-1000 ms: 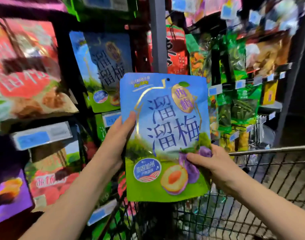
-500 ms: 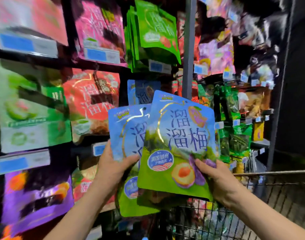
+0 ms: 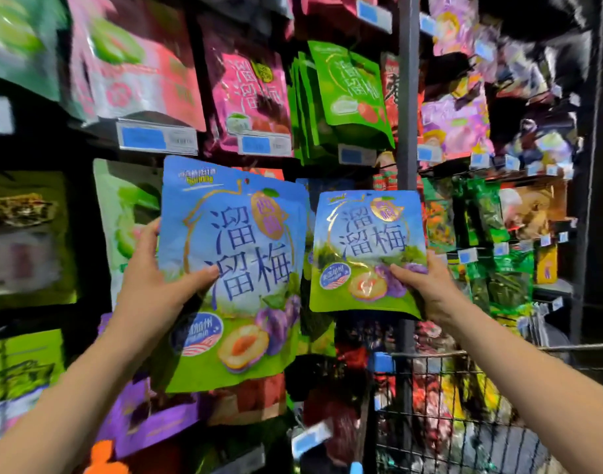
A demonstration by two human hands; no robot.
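- Larger plum pouch [image 3: 231,268] hangs upright in the air at the left of the pair, near the snack rack and in front of its hanging packs.
- Left hand [image 3: 149,289] grasps that pouch by its left edge, with the thumb across the front and the fingers [image 3: 151,230] wrapped behind.
- This one-edge hold on glossy film looks weak to me; the heavy bottom could swing and pull the pouch free.
- Smaller plum pouch [image 3: 365,254] is just right of the first, their edges close together, and stands a little farther off.
- Right hand [image 3: 430,289] pinches its lower right corner, thumb on the front and the other fingers hidden behind.
- A corner pinch may let it tip leftward into the larger pouch.
- Wire cart [image 3: 498,352] stands low at the right; a slip on the left side would likely miss it and fall to the floor.
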